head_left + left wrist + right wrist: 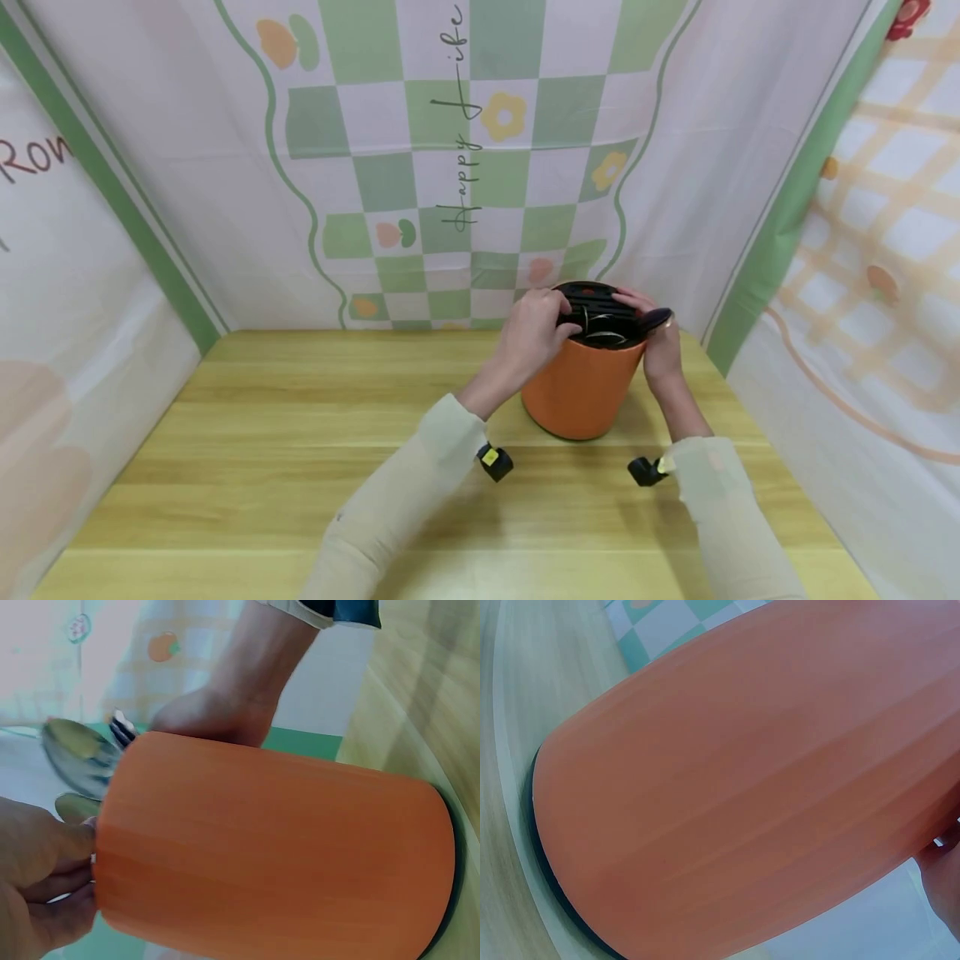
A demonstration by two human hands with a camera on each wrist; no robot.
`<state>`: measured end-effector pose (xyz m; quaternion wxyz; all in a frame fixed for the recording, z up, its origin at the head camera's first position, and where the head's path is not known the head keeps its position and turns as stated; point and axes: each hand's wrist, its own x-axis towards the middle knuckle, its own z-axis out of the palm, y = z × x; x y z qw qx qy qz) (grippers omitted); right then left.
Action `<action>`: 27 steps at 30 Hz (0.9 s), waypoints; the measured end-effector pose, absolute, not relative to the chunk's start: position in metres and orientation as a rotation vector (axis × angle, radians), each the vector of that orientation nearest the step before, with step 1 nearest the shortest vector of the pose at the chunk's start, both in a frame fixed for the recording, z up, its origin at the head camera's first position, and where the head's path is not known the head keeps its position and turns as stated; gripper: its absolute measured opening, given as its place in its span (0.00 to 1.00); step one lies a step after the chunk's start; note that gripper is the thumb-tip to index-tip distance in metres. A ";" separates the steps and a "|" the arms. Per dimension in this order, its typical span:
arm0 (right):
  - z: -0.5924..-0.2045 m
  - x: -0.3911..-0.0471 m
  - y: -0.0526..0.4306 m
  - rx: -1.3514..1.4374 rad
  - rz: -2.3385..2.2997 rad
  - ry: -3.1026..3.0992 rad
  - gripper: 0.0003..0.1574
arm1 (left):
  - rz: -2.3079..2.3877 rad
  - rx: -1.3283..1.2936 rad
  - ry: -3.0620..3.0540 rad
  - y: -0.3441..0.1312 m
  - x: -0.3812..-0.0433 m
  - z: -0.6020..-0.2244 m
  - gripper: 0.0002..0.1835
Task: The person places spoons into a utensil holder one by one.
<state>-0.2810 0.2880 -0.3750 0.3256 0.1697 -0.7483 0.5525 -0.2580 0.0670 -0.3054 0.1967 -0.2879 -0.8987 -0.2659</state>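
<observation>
An orange utensil holder [581,392] stands upright on the wooden table, with a black slotted insert [588,296] in its mouth. My left hand [528,329] grips its left rim, thumb and fingers curled at the edge. On the opposite side, my right hand [663,358] holds the wall and rim, partly behind a dark, shiny spoon [656,319] that leans out over the edge. Inside the mouth, curved metal rims [604,336] show. From the left wrist view, a large spoon head [79,757] and a smaller one [77,808] stick out past the rim.
The wooden table [300,433] extends to the left and in front of the holder. A patterned cloth [495,183] hangs right behind it, and more cloth [862,333] closes off the right side. Small black wrist cameras [495,461] hang below both sleeves.
</observation>
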 end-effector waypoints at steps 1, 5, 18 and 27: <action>-0.375 -0.281 0.288 0.448 1.447 -1.958 0.37 | -0.769 -0.808 -2.522 0.064 -0.256 -0.305 0.12; -0.374 -0.281 0.287 0.462 1.460 -1.945 0.39 | -0.855 -0.814 -2.512 0.049 -0.252 -0.306 0.12; -0.371 -0.281 0.291 0.447 1.432 -1.996 0.33 | -0.938 -0.784 -2.493 0.010 -0.246 -0.324 0.12; -0.363 -0.277 0.293 0.478 1.267 -2.082 0.21 | -0.956 -0.706 -2.520 -0.012 -0.241 -0.328 0.11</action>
